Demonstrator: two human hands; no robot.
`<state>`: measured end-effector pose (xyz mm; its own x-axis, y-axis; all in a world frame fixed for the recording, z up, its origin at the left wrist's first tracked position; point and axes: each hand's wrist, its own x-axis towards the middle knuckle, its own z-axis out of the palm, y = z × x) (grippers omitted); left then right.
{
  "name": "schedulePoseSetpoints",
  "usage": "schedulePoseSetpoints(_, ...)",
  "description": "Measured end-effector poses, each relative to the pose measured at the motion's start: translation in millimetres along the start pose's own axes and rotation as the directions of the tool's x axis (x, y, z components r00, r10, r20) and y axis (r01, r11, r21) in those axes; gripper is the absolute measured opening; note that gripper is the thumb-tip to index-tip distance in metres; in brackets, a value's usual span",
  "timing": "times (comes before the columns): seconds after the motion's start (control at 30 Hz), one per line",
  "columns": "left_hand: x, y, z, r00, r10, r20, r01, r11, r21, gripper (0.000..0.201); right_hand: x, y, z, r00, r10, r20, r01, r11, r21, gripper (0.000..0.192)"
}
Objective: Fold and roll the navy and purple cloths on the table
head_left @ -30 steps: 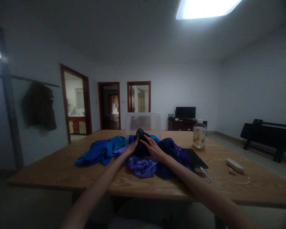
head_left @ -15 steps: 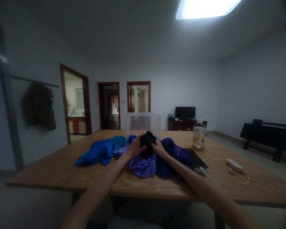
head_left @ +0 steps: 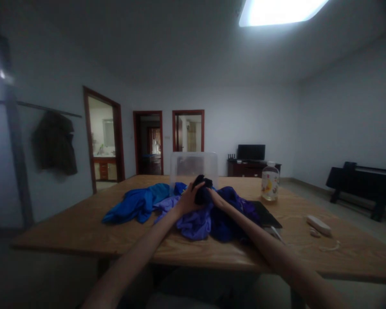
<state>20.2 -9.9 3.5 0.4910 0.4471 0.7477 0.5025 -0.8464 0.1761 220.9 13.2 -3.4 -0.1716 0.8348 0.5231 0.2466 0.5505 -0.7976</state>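
Between my two hands is a bunched piece of black cloth [head_left: 200,194], raised a little over the pile. My left hand [head_left: 189,201] grips its left side, fingers wrapped over it. My right hand [head_left: 215,198] closes on its right side, fingers partly hidden behind the cloth. Beneath them lies a crumpled light purple garment [head_left: 194,223]. A bright blue garment [head_left: 137,205] spreads out on the left, and a dark blue and violet garment [head_left: 227,214] lies under my right forearm. Right behind the pile stands a clear plastic bin [head_left: 193,165].
The wooden table [head_left: 83,227] carries a bottle with a printed label [head_left: 270,183] at right. A dark flat notebook-like object [head_left: 267,216] lies beside the clothes. Farther right are a white oblong case [head_left: 318,225] and a thin cord [head_left: 330,247].
The black cloth has been turned and squeezed between my hands. My left hand has rotated, its fingers now over the front of the cloth. The garments around have stayed put.
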Motion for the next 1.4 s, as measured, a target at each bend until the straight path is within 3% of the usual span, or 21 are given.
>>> schedulePoseSetpoints(0.13,-4,-12,-3.1,0.995,-0.083,0.052,0.084,0.997,0.0,0.098,-7,-2,-1,0.996,0.007,0.086,0.008,0.985,-0.173,0.057)
schedulePoseSetpoints(0.3,-9,-30,3.8,0.97,-0.243,-0.01,0.242,0.968,-0.062,0.076,-15,-7,2,0.961,-0.224,0.165,0.276,0.839,-0.469,0.055)
schedulePoseSetpoints(0.43,-8,-51,16.3,0.9,-0.433,-0.058,0.421,0.895,-0.147,0.046,-24,-22,8,0.876,-0.404,0.262,0.48,0.685,-0.548,0.069)
schedulePoseSetpoints(0.53,-5,-62,21.2,0.825,-0.557,-0.094,0.516,0.811,-0.277,0.036,-29,-32,13,0.808,-0.477,0.346,0.584,0.575,-0.573,0.087)
schedulePoseSetpoints(0.63,-3,-68,23.6,0.764,-0.636,-0.109,0.553,0.733,-0.396,0.036,-31,-37,16,0.806,-0.477,0.351,0.585,0.552,-0.595,0.096)
schedulePoseSetpoints(0.73,-3,-69,25.9,0.753,-0.652,-0.091,0.561,0.707,-0.43,0.037,-30,-35,17,0.811,-0.462,0.358,0.581,0.575,-0.576,0.099)
schedulePoseSetpoints(0.8,-4,-67,26.0,0.773,-0.63,-0.075,0.546,0.721,-0.426,0.038,-28,-31,16,0.821,-0.447,0.355,0.571,0.619,-0.539,0.103)
schedulePoseSetpoints(0.97,-4,-48,18.5,0.89,-0.443,-0.107,0.392,0.864,-0.317,0.048,-19,-14,12,0.877,-0.4,0.267,0.481,0.733,-0.481,0.104)
schedulePoseSetpoints(1.07,-4,-33,15.8,0.929,-0.358,-0.093,0.341,0.926,-0.161,0.06,-14,-4,9,0.923,-0.345,0.169,0.382,0.776,-0.502,0.085)
schedulePoseSetpoints(1.17,-5,-19,16.4,0.981,-0.171,-0.094,0.168,0.985,-0.044,0.076,-10,5,7,0.95,-0.299,0.087,0.307,0.855,-0.418,0.063)
schedulePoseSetpoints(1.3,-5,-8,11.5,0.998,-0.015,-0.055,0.017,0.999,0.029,0.074,-1,16,8,0.985,-0.169,-0.035,0.163,0.976,-0.146,0.06)
schedulePoseSetpoints(1.4,-4,-3,2.4,0.998,0.056,-0.028,-0.054,0.997,0.062,0.073,8,22,8,0.992,-0.04,-0.119,0.041,0.999,0.004,0.062)
